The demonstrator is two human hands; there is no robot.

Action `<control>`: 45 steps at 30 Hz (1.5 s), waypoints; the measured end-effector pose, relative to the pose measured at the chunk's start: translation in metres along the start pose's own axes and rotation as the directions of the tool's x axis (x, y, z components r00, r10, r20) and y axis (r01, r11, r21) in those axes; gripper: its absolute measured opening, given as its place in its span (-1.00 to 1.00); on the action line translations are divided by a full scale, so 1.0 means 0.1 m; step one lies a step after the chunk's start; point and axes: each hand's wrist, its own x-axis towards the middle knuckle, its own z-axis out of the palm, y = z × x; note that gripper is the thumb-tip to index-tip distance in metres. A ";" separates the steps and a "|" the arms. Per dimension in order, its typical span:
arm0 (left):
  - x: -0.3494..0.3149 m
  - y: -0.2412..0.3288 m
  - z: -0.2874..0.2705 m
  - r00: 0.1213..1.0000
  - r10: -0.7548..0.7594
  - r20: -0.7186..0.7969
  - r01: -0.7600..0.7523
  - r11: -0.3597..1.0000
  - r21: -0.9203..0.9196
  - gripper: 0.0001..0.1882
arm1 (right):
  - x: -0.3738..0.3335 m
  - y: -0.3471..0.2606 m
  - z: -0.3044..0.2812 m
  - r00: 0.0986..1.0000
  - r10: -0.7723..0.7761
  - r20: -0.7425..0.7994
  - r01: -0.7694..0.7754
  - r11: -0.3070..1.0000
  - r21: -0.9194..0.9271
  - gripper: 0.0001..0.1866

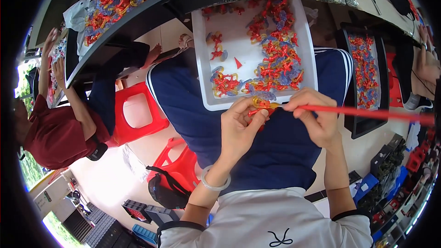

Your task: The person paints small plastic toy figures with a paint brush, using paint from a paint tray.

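Figurine [262, 103] of red, yellow and blue plastic sits just below frame centre, pinched between thumb and fingers of the left hand [244, 123]. Right hand [318, 115] closes around a slender red-handled tool [367, 111], tip at the piece; contact cannot be confirmed. White tray [243, 24], upper centre, holds similar pieces [281, 62].

Small glossy red-and-yellow piece [262, 104], pinched in left hand [241, 123]. Slim red-handled tool [363, 111] in right hand [319, 115], lying crosswise, tip at piece, far end blurred.
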 end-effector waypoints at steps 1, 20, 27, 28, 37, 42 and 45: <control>0.01 -0.02 -0.01 1.000 0.007 -0.010 -0.007 1.000 0.006 -0.80 | -0.01 0.01 -0.02 1.000 0.006 0.001 -0.006 1.000 -0.001 -0.93; -0.02 -0.13 0.04 0.981 0.158 -0.113 -0.137 0.976 0.171 -0.76 | -0.04 -0.04 0.09 0.990 -0.081 -0.112 0.060 0.981 -0.183 -0.89; -0.03 -0.14 0.07 0.990 0.113 -0.078 -0.101 0.984 0.147 -0.73 | -0.08 -0.04 0.05 0.983 -0.123 -0.135 0.088 0.967 -0.241 -0.93; -0.04 -0.13 0.07 0.992 0.098 -0.076 -0.089 0.989 0.120 -0.74 | -0.08 -0.07 0.07 0.984 -0.117 -0.133 0.096 0.983 -0.155 -0.93; 0.00 0.01 0.00 0.991 -0.127 0.036 0.129 0.991 -0.040 -0.81 | -0.07 -0.04 0.04 0.992 -0.081 -0.092 0.079 0.996 -0.031 -0.93; 0.01 -0.02 -0.04 0.981 -0.187 0.056 0.194 0.964 -0.182 -0.81 | -0.07 -0.02 0.01 0.995 -0.041 -0.096 0.034 0.997 -0.069 -0.93; 0.01 0.00 -0.02 0.982 -0.176 0.073 0.187 0.965 -0.185 -0.81 | -0.07 -0.02 0.01 0.995 -0.016 -0.096 0.014 1.000 -0.022 -0.92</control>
